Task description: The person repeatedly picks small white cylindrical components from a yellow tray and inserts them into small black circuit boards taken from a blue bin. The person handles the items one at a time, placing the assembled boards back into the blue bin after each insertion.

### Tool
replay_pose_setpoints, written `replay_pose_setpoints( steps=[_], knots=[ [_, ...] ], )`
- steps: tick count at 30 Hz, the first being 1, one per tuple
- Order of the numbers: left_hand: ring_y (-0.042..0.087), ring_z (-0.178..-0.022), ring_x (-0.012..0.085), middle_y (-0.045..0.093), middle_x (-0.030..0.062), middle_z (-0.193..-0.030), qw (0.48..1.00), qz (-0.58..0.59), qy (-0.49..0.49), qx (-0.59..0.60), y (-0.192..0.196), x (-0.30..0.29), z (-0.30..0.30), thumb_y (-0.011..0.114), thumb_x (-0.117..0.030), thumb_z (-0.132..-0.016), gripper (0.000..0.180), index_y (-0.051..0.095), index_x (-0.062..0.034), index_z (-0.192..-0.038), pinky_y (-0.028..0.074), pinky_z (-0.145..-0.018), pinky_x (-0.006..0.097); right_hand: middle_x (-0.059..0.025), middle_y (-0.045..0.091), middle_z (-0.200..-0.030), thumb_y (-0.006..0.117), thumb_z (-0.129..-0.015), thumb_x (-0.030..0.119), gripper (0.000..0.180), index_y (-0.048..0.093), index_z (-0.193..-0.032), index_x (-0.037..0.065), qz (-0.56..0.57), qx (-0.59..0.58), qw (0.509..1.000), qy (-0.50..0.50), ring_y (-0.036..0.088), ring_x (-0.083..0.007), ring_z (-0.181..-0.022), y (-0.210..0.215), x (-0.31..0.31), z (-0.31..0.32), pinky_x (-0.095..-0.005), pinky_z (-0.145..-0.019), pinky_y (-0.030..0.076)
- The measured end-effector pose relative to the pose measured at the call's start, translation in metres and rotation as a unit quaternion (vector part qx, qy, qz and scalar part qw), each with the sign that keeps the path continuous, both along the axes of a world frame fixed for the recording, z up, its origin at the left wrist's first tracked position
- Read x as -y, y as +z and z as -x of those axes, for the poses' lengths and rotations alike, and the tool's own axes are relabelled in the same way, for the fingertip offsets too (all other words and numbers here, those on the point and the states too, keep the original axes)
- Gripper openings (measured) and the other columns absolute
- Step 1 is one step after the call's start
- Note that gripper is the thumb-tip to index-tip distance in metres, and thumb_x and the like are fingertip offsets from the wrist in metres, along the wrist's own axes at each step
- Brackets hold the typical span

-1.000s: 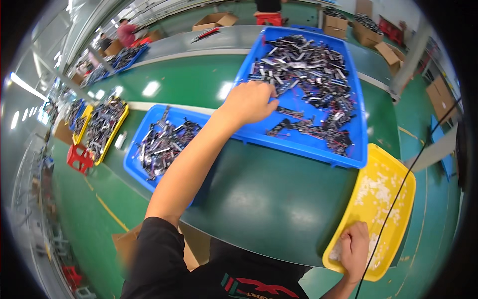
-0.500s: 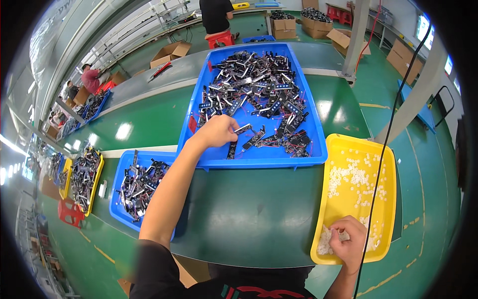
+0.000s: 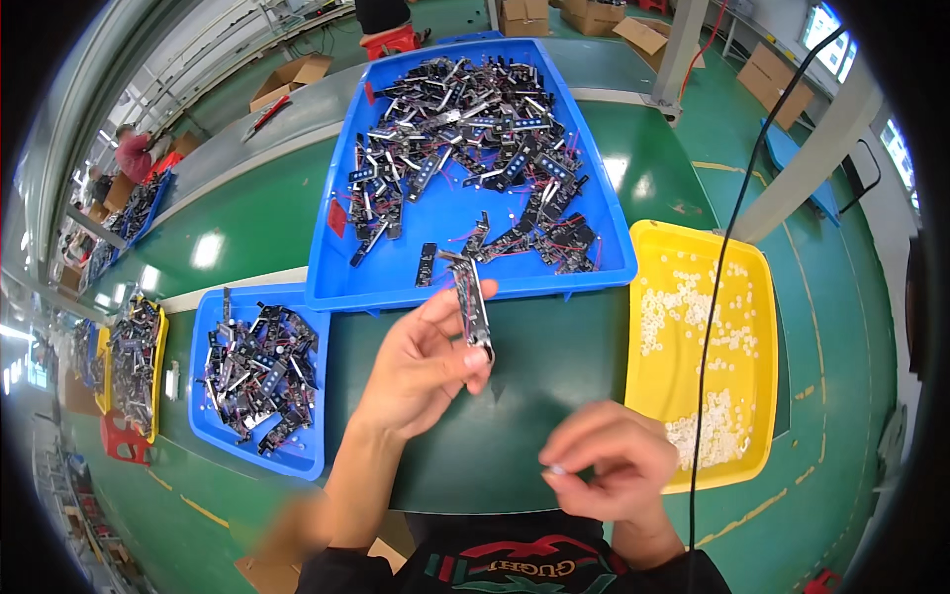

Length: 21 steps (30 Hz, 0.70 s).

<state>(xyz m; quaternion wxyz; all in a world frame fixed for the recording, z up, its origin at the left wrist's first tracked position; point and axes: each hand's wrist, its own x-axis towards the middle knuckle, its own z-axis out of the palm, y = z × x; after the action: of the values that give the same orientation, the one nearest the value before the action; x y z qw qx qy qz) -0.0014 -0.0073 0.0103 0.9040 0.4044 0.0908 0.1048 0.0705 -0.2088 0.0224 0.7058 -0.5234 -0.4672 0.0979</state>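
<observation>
The left hand (image 3: 421, 374) holds a narrow dark strip (image 3: 473, 309) with a silvery edge, pinched between thumb and fingers and standing nearly upright just inside 12 o'clock, by the near rim of the large blue tray (image 3: 430, 220). The right hand (image 3: 612, 460), slightly blurred, hangs over the table (image 3: 465, 470) at about 4 o'clock, thumb and fingertips closed together on what looks like a small pale piece (image 3: 556, 469); its exact shape cannot be told.

Dark boards with thin red wires heap in the large tray at 12 o'clock, and one loose board (image 3: 427, 264) lies apart near its front edge. More boards fill the smaller blue tray (image 3: 284, 463) at 9 o'clock. At 3 o'clock the yellow tray (image 3: 665, 383) bears scattered white pieces (image 3: 714, 431).

For good handling, the strip is probably best gripped low and by its edges, upper end free, with fingers off any wires. The pale piece, being so small, likely calls for a light fingertip pinch, since a hard squeeze could flick it away. Keeping both hands over the bare table would make a dropped piece easier to find.
</observation>
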Motion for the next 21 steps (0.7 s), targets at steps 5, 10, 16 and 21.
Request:
replay_pose_setpoints(
  steps=[5, 10, 16, 21],
  knots=[
    [0.058, -0.072, 0.0149, 0.058, 0.0159, -0.109, 0.997, -0.075, -0.005, -0.034, -0.007, 0.008, -0.001, 0.071, 0.01, -0.071, 0.074, 0.038, -0.002, -0.137, 0.047, -0.054, 0.025, -0.0104, 0.062, -0.089, 0.068, -0.077, -0.011, 0.017, 0.061, -0.09, -0.003, -0.02, -0.23, 0.972, -0.038, 0.06, -0.0123, -0.073, -0.027, -0.033, 0.01, -0.0233, -0.065, 0.048],
    [0.063, -0.08, 0.0173, 0.06, 0.021, -0.111, 0.994, -0.102, -0.004, -0.033, -0.011, 0.011, 0.001, 0.068, 0.002, -0.077, 0.073, 0.031, 0.0009, -0.14, 0.051, -0.058, 0.026, -0.0102, 0.06, -0.093, 0.065, -0.082, -0.008, 0.013, 0.059, -0.094, -0.004, 0.019, -0.261, 0.961, -0.083, 0.057, -0.0094, -0.075, -0.049, -0.039, 0.006, -0.0217, -0.064, 0.047],
    [0.066, -0.077, 0.0204, 0.063, 0.0213, -0.103, 0.994, -0.101, 0.022, -0.041, -0.013, 0.008, 0.003, 0.061, -0.007, -0.087, 0.058, 0.035, 0.0048, -0.137, 0.054, -0.056, 0.029, -0.0127, 0.061, -0.095, 0.066, -0.08, -0.01, 0.015, 0.06, -0.093, -0.004, -0.022, -0.226, 0.968, -0.109, 0.058, -0.0096, -0.074, -0.052, -0.042, 0.009, -0.0217, -0.062, 0.047],
    [0.068, -0.074, 0.0215, 0.065, 0.0221, -0.098, 0.987, -0.135, 0.081, -0.02, -0.018, 0.01, 0.003, 0.062, 0.005, -0.082, 0.055, 0.04, 0.006, -0.132, 0.059, -0.056, 0.029, -0.0137, 0.062, -0.095, 0.069, -0.076, -0.011, 0.022, 0.063, -0.097, -0.005, 0.013, -0.108, 0.982, -0.154, 0.057, -0.0101, -0.068, -0.054, -0.043, 0.006, -0.0217, -0.057, 0.045]
  ],
)
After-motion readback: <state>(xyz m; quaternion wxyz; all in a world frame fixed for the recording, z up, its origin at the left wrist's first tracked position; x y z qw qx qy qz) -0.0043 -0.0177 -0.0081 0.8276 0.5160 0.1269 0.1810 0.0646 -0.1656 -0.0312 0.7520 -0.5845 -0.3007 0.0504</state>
